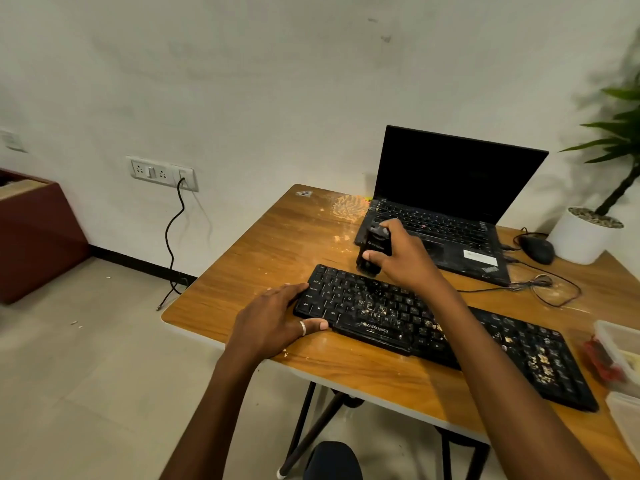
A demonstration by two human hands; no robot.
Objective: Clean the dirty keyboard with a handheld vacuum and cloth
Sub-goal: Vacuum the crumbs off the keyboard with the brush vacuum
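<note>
With the left hand [277, 320] pressed flat on the keyboard [398, 323], the right hand [401, 254] gripped the vacuum [372, 251], probably mid-vacuuming, crumbs rightward seemingly next.

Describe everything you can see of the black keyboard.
The keyboard is black, full-size, plastic-looking, with white legends and a ZEBRONICS mark on its front edge. It lies flat and slanted across the wooden table, in front of the laptop. Pale crumbs litter its middle and right-end keys. The left hand rests on its left end, thumb along the front edge. The right hand holds a handheld vacuum at its far edge; contact there is unclear.
</note>
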